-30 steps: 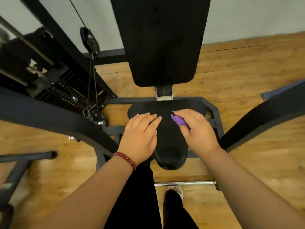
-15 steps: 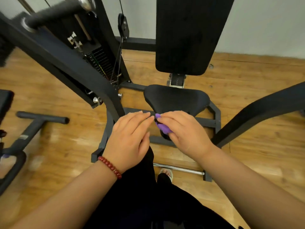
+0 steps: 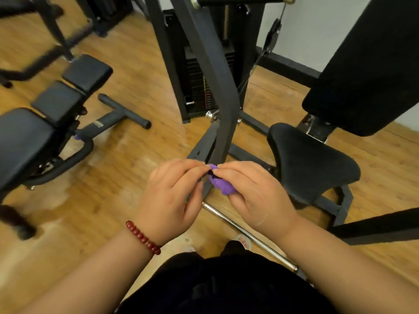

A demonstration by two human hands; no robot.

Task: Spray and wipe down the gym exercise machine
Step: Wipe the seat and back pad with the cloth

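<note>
A small purple cloth [image 3: 221, 183] is bunched between both hands in front of my body. My right hand [image 3: 251, 196] grips most of it, fingers curled round it. My left hand [image 3: 174, 196], with a red bead bracelet on the wrist, pinches the cloth's upper edge with its fingertips. The machine's black seat [image 3: 310, 164] lies to the right of my hands, apart from them, below the black back pad [image 3: 367, 71]. A dark slanted frame arm [image 3: 215, 75] rises just behind my hands. No spray bottle shows.
A black weight bench [image 3: 45, 114] stands at the left on the wooden floor [image 3: 136, 71]. The weight stack [image 3: 199, 82] sits behind the frame arm. A chrome foot bar [image 3: 247, 234] runs under my hands, and a black lever arm [image 3: 381, 225] crosses at the lower right.
My hands have lifted off the seat and drawn back toward my body with the cloth. The view has swung left, so the seat now lies to the right and the bench has come into sight.
</note>
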